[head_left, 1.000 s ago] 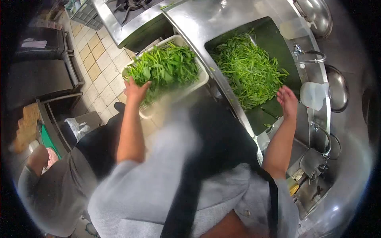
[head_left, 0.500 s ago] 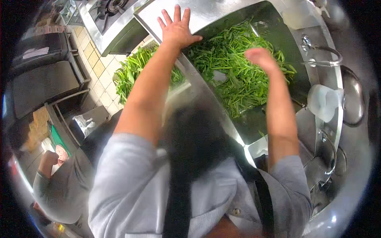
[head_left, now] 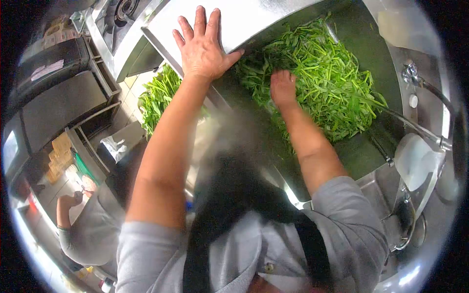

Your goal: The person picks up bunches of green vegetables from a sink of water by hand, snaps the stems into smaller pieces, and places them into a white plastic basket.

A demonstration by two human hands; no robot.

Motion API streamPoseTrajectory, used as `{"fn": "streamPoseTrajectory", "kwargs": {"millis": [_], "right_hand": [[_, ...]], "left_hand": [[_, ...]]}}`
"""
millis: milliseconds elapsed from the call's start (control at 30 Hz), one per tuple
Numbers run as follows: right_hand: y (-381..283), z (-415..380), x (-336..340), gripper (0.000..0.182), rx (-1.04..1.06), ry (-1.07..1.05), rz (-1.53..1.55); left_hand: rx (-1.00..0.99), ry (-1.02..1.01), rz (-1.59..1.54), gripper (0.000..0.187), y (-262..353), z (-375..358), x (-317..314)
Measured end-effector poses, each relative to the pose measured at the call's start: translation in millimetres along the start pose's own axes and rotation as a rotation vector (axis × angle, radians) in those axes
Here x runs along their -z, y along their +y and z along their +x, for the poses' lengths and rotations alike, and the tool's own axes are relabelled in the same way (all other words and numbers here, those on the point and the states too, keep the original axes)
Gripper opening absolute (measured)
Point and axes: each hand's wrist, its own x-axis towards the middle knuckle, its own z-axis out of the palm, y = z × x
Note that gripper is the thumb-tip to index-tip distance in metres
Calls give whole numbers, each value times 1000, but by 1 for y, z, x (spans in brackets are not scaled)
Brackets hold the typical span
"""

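Note:
My left hand (head_left: 202,54) is open, fingers spread, lying flat on the steel counter (head_left: 249,24) beside the sink. It holds nothing. In the sink (head_left: 337,158), a big loose heap of long-stemmed leafy greens (head_left: 337,88), which look like water spinach, covers much of the bottom. At the near left side of this heap my right hand (head_left: 283,89) is bent down into the leaves. Its fingers curl into the greens, and their tips are hidden among them.
More greens (head_left: 159,100) stand low to the left of the sink. Taps (head_left: 413,75) and a whitish plastic container (head_left: 415,158) line the right side. A stove (head_left: 122,19) is at the upper left. A co-worker's hand (head_left: 73,199) is at the lower left near a green board (head_left: 84,168).
My right hand has moved left and down from over the heap into the leaves. My left hand stays flat on the counter. The view has shifted somewhat.

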Motion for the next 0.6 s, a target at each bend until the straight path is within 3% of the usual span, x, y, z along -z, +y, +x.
{"fn": "streamPoseTrajectory", "kwargs": {"millis": [167,233,267,367,433,467,533,567,600], "right_hand": [[-3,13,1,41,-24,214,-57],[-5,12,21,34,72,-287,-62],[-9,4,16,34,69,-289,-63],[-24,-32,-7,35,21,-390,166],[-23,-52,-6,48,-242,-613,745],[-17,-62,-4,48,-250,-610,744],[9,-74,23,61,-588,-744,1242],[27,-78,42,73,-660,-799,1380],[47,-80,61,76,-655,-839,1321]], "left_hand": [[-28,-4,1,98,-8,-2,-8],[-27,18,3,98,-6,-1,-8],[-29,17,0,98,-5,-1,-7],[-28,13,8,98,-5,-1,-5],[-32,25,-10,96,-6,-1,-6],[-38,26,-16,96,-7,-2,-6],[-8,10,-57,103,-8,-1,-9],[-15,15,-69,103,-8,-1,-11],[-12,16,-51,103,-9,-2,-12]]}}
